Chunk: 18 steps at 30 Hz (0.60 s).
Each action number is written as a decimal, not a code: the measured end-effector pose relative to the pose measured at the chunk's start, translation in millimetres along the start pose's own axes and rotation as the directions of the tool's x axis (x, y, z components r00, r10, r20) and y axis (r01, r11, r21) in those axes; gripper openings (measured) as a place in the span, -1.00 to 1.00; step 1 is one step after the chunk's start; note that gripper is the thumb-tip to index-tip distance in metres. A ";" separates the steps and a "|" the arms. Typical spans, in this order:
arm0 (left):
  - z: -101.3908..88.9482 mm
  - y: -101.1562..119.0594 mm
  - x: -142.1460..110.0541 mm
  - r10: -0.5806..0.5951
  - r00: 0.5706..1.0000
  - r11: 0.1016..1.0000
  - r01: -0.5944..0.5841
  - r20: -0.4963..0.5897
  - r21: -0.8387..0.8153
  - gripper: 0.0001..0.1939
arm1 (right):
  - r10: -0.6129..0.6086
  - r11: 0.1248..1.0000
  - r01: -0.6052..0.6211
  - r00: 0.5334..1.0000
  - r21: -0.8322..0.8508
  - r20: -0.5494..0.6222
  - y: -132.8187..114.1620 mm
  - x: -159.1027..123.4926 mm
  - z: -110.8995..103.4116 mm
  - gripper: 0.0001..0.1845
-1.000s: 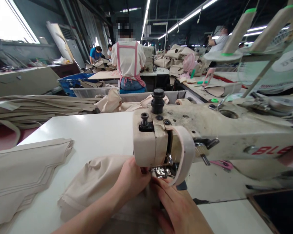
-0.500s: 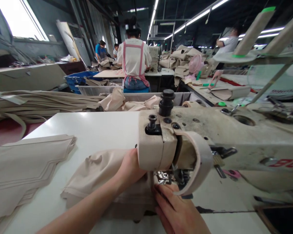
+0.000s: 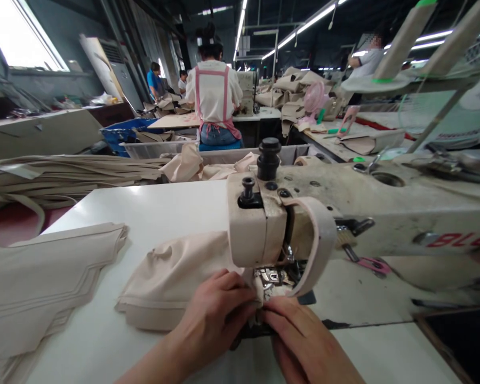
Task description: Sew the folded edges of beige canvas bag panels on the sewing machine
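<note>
A beige fabric piece [image 3: 176, 277] lies bunched on the white table, its right end running to the presser foot [image 3: 272, 276] of the sewing machine [image 3: 248, 234]. My left hand [image 3: 220, 304] is closed on the fabric's edge just in front of the foot, thumb and fingers pinched together. Close beside it, my right hand [image 3: 298, 330] has its fingers pressed together at the same edge, right of the foot. The fingertips of both hands nearly meet. What lies under the right fingers is mostly hidden.
Stacked flat beige panels [image 3: 56, 282] lie on the left of the table [image 3: 156, 202]. Behind them is a bundle of long strips [image 3: 84, 178]. A bin [image 3: 292, 154] holding fabric stands beyond the table. A person in a pink-strapped apron [image 3: 213, 96] sits ahead. Thread cones [image 3: 404, 42] rise at right.
My left hand has come back from behind the machine head to the fabric edge before the foot. The fabric has shifted slightly. My right hand stays near the foot. The camera view has shifted a little.
</note>
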<state>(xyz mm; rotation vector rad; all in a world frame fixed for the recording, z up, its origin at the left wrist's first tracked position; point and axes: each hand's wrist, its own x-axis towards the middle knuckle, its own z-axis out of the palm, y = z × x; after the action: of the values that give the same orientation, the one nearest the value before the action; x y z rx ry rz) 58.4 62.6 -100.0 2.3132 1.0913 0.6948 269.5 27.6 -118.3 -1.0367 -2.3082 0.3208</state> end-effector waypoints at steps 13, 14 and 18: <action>16.1 1.7 3.5 0.006 0.982 0.989 -0.033 -0.187 -0.145 -0.85 | -0.087 0.996 0.085 0.987 0.021 0.133 13.0 3.1 6.3 -0.55; 16.1 1.1 4.7 0.007 0.980 0.988 -0.037 -0.201 -0.149 -0.85 | -0.088 0.996 0.088 0.987 0.006 0.135 16.4 1.0 9.1 -0.54; 17.5 -6.0 12.4 0.017 0.961 0.984 -0.065 -0.275 -0.165 -0.87 | -0.086 0.996 0.090 0.987 -0.017 0.139 24.9 1.7 14.4 -0.50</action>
<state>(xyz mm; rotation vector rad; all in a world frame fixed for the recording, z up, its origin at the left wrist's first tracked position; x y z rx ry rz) 72.9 72.3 -113.9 2.1403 1.0543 1.1059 275.1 45.8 -140.0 -0.9467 -2.4789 0.3406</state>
